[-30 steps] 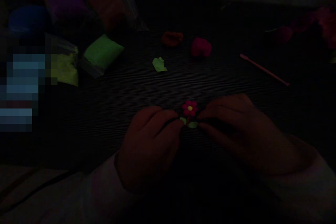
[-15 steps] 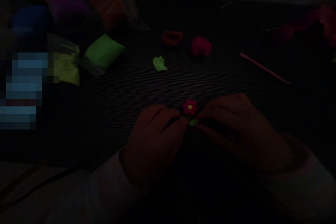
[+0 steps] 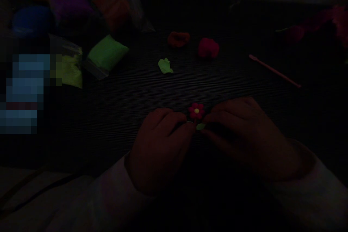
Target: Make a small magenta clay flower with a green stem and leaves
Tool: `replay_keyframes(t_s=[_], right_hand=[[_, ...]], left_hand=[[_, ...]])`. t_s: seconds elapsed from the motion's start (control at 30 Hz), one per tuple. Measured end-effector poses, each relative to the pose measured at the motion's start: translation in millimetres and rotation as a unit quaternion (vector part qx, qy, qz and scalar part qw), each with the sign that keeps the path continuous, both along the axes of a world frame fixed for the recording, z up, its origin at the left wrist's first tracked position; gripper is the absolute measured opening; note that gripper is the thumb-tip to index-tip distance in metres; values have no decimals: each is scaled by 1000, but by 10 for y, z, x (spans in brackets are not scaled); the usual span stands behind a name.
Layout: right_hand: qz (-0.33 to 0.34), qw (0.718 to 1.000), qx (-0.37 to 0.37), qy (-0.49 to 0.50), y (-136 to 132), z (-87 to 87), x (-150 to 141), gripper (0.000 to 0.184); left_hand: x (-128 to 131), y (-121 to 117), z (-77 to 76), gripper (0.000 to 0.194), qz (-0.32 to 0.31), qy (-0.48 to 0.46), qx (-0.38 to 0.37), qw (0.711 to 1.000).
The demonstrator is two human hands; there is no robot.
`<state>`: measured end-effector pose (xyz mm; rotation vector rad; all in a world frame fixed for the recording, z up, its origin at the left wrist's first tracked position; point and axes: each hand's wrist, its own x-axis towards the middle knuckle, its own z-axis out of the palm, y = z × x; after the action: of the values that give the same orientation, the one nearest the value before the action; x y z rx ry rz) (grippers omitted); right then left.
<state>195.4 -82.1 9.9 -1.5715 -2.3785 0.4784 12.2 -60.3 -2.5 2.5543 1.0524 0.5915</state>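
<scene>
Dim scene. Small clay flower [image 3: 196, 111], pink petals, yellow centre, lies on the dark counter [image 3: 130, 94] between both hands, brown stem [image 3: 195, 121] toward the person. Left hand [image 3: 160, 148]: fingers pinch the left leaf [image 3: 190, 122], mostly hidden, only a thin edge showing beside the stem. Right hand [image 3: 250, 134]: thumb and fingers at the outer end of the green right leaf [image 3: 200, 126], tips close together; can't tell if gripped. Beyond the hands: pale green scrap [image 3: 165, 66], orange-red lump [image 3: 178, 40], pink lump [image 3: 208, 48]. Pink stick tool [image 3: 274, 70] lies slanted at right. Left side: green packet [image 3: 107, 54], yellow packet [image 3: 72, 70], purple packet [image 3: 70, 3] and other coloured packs behind.
</scene>
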Motion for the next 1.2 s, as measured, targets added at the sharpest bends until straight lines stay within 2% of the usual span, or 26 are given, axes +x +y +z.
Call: replay_keyframes(t_s=[0.47, 0.63, 1.2], right_hand=[[-5, 1000, -16, 12, -5, 28, 6, 10], [-7, 1000, 0, 6, -4, 12, -7, 10], [-1, 1000, 19, -1, -6, 2, -27, 11]], left_hand=[[-8, -2, 3, 13, -5, -1, -3, 1000], [-1, 0, -14, 13, -5, -7, 12, 1000], [9, 5, -9, 12, -6, -4, -3, 1000]])
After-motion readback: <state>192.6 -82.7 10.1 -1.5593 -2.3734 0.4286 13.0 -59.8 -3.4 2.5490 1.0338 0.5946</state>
